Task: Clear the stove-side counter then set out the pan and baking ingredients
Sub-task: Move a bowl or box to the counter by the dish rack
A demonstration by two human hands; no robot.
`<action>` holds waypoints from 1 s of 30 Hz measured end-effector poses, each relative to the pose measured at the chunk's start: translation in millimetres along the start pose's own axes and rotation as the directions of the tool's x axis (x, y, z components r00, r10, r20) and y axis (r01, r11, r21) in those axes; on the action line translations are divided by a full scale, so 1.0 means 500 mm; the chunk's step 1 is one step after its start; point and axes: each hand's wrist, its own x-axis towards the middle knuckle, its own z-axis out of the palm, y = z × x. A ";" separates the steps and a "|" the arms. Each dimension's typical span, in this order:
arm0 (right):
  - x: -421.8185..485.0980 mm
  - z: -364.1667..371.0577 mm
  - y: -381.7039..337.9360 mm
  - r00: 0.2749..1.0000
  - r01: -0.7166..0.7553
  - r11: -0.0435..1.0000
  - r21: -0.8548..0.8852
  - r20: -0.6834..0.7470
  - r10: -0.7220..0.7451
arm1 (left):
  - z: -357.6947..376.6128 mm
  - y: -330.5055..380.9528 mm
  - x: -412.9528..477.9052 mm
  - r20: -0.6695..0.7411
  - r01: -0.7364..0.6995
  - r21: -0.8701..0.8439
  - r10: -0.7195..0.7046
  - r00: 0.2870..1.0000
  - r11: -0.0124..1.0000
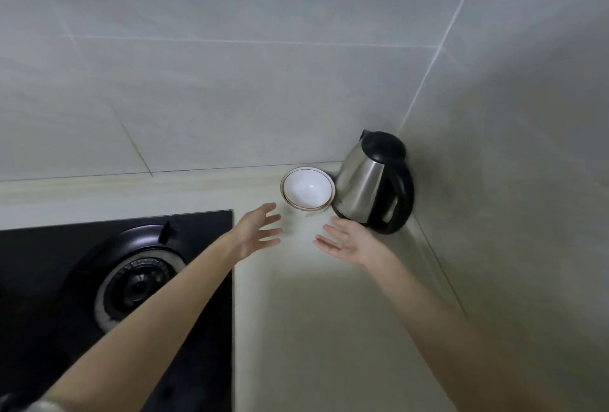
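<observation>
Presently, left hand (255, 230) and right hand (349, 240) are held spread, empty, just short of stacked bowls (307, 187) beside kettle (372, 184).

We count one steel kettle (369, 181) in the corner, and beside it what looks to us like two white bowls (308, 188), nested as a single stack. We have one burner (138, 283) showing on the one black stove (39, 247). Over the one counter (313, 312) we count two hands: one left hand (255, 230), one right hand (349, 240).
</observation>
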 end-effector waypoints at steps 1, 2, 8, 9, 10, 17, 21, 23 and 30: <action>0.019 0.003 -0.006 1.000 -0.022 1.000 0.003 -0.001 0.022 | 0.008 -0.001 0.015 -0.015 0.007 0.000 -0.007 1.000 1.000; 0.030 0.008 -0.010 1.000 -0.030 1.000 0.008 -0.004 0.030 | 0.014 -0.002 0.027 -0.027 0.011 0.007 -0.011 1.000 1.000; 0.129 0.025 -0.029 0.999 -0.023 0.986 0.164 0.042 0.016 | 0.046 0.004 0.109 -0.071 0.014 -0.041 -0.016 0.997 0.999; 0.144 0.028 -0.029 0.998 -0.025 0.983 0.180 0.058 0.015 | 0.049 0.008 0.122 -0.073 0.008 -0.051 -0.012 0.997 0.999; 0.155 0.031 -0.031 0.998 -0.031 0.982 0.188 0.067 0.019 | 0.050 0.012 0.137 -0.081 0.006 -0.062 -0.011 0.997 0.998; 0.217 0.024 -0.023 0.995 0.062 0.994 0.094 0.066 -0.068 | 0.058 0.011 0.186 -0.087 -0.054 -0.201 0.037 0.996 0.978; 0.219 0.018 -0.020 0.993 0.095 0.993 0.070 0.061 -0.099 | 0.054 0.003 0.178 -0.096 -0.051 -0.274 0.025 0.995 0.960; 0.211 0.012 -0.016 0.991 0.109 0.993 0.049 0.070 -0.112 | 0.049 -0.002 0.163 -0.098 -0.051 -0.298 0.023 0.995 0.953; 0.161 0.014 0.019 0.978 0.130 0.989 -0.068 0.172 -0.117 | 0.013 -0.023 0.053 -0.118 -0.156 -0.309 0.125 0.985 0.938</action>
